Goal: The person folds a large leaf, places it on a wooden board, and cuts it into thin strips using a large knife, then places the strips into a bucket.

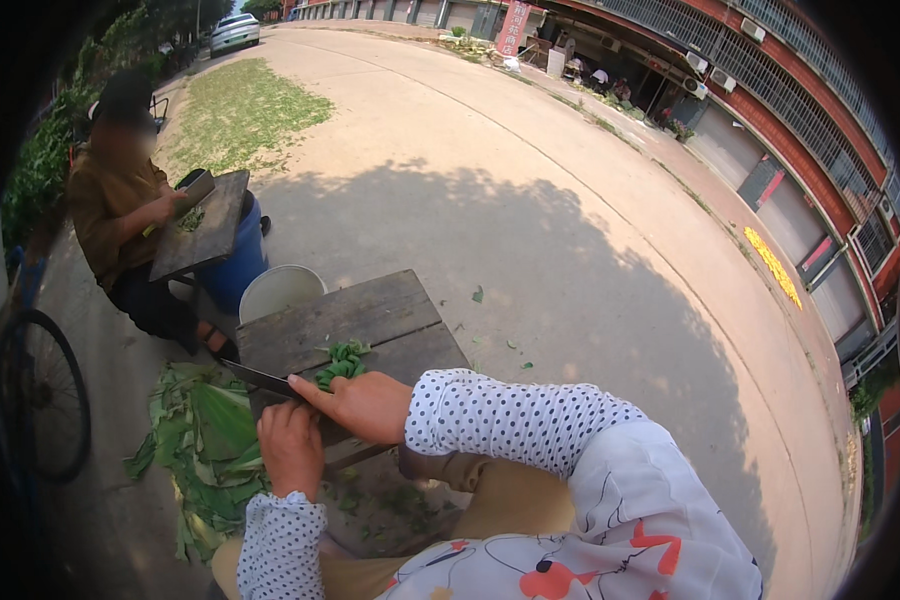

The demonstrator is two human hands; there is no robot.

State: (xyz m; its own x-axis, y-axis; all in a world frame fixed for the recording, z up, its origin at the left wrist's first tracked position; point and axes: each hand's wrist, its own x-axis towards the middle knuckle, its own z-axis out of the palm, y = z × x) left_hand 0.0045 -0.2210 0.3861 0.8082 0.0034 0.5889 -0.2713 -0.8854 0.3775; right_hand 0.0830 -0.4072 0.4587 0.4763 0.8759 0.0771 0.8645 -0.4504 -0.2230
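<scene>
My right hand grips a wide-bladed knife, its index finger laid along the blade, over the weathered wooden board. Close below it, at the board's near left edge, my left hand has its fingers curled by the blade; whether it holds anything is hidden. Cut green leaves in curled rolls lie on the board just beyond my right hand. A pile of large green leaves rests on the ground left of my left hand.
Behind the board stands a pale bucket. At the left a seated person cuts greens on another wooden board beside a blue barrel. A bicycle wheel stands at far left. Chopped greens are spread on the pavement.
</scene>
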